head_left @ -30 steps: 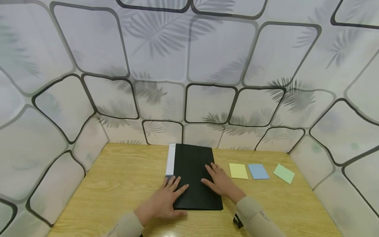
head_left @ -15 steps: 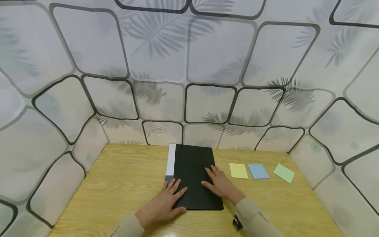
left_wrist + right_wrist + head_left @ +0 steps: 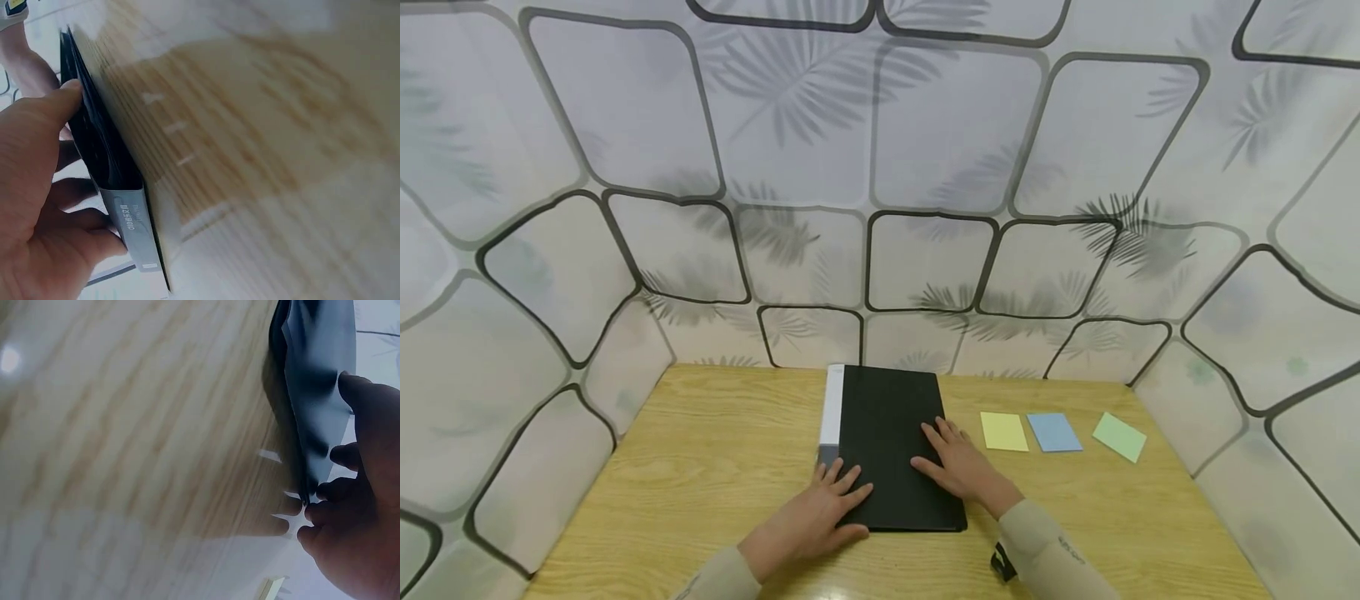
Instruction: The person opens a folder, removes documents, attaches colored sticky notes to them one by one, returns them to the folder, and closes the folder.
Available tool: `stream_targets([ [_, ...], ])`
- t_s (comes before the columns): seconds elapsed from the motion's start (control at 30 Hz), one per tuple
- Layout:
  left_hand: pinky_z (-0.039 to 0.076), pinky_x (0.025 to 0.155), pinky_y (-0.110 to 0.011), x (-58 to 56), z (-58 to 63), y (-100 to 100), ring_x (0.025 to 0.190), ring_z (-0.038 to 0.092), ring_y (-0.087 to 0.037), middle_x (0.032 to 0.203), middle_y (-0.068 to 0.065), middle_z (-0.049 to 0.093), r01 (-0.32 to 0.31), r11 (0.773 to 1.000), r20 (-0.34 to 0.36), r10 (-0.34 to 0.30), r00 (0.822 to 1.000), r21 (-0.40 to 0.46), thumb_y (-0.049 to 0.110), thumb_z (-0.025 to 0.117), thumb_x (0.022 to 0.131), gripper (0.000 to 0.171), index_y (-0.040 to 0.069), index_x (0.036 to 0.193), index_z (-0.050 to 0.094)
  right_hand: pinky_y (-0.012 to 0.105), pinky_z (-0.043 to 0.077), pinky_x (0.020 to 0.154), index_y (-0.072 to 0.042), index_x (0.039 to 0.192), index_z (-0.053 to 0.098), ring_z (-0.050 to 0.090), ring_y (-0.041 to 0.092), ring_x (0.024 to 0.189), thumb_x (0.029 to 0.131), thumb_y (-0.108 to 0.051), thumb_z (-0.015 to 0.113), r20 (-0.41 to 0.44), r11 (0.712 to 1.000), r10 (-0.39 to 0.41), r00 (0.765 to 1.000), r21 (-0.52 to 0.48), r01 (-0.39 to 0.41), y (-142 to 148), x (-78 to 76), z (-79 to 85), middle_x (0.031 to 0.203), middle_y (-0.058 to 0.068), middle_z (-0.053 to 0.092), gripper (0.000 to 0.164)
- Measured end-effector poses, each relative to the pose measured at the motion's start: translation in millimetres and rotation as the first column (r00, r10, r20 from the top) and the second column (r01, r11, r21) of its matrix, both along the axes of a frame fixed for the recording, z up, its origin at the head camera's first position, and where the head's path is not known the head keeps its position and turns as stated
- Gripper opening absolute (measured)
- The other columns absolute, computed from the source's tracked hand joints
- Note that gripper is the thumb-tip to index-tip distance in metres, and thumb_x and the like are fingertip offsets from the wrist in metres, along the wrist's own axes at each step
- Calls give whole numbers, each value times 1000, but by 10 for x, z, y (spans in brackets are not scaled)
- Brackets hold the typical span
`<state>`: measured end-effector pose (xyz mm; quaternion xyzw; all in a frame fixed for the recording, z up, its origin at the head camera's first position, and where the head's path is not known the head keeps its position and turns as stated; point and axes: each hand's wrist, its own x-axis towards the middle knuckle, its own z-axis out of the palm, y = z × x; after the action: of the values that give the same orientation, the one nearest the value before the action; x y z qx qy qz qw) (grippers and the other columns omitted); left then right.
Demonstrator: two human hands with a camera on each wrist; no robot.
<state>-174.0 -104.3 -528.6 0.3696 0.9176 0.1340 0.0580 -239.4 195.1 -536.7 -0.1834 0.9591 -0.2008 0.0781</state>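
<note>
My left hand (image 3: 816,512), fingers spread, rests at the seven-o'clock corner of one black document folder (image 3: 895,408); my right hand (image 3: 958,467), also spread, rests at its four o'clock. Neither grips anything. The folder lies at my twelve, placed but, I judge, yet unopened. Three sticky-note pads, one yellow (image 3: 1004,432), one blue (image 3: 1055,432), one green (image 3: 1120,437), lie untouched between one and two o'clock.

Pale leaf-print walls (image 3: 936,258) behind a wood-grain table (image 3: 715,442)
</note>
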Motion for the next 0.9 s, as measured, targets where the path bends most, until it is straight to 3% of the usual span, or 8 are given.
stream_targets([
  [0.13,46,111,-67,33,-7,-19,139,53,-54,152,-22,59,39,997,-43,-36,998,71,49,51,110,55,11,147,64,66,25,126,-3,162,38,28,52,156,107,-52,56,2,999,-27,1000,-18,27,30,-7,9,169,30,28,76],
  [0.2,47,111,-65,69,63,-13,137,56,-51,148,-21,62,52,995,-45,-49,998,87,42,53,110,49,8,143,66,67,27,125,-2,162,38,28,52,156,108,-51,55,5,998,-42,999,-40,42,41,-11,23,169,30,28,75],
  [0.43,57,103,-57,122,75,-39,126,68,-43,137,-18,70,102,983,-158,-78,984,154,29,58,110,38,5,136,71,67,32,122,-2,161,40,33,51,154,110,-48,53,-15,990,-58,998,-127,56,82,-58,157,170,27,28,70],
  [0.7,65,89,-43,193,95,-70,119,73,-36,134,-20,71,80,977,-235,-32,971,198,25,61,108,36,2,135,71,63,36,122,-6,160,44,38,43,154,112,-47,47,-66,960,-30,997,-279,10,53,-113,586,170,19,33,64],
  [0.9,65,78,-31,296,58,-92,108,78,-32,127,-24,74,71,942,-362,56,931,327,14,70,102,33,-4,129,72,63,40,119,-8,158,48,39,40,154,115,-35,45,-136,920,26,990,-384,-77,-53,-119,901,171,16,35,52],
])
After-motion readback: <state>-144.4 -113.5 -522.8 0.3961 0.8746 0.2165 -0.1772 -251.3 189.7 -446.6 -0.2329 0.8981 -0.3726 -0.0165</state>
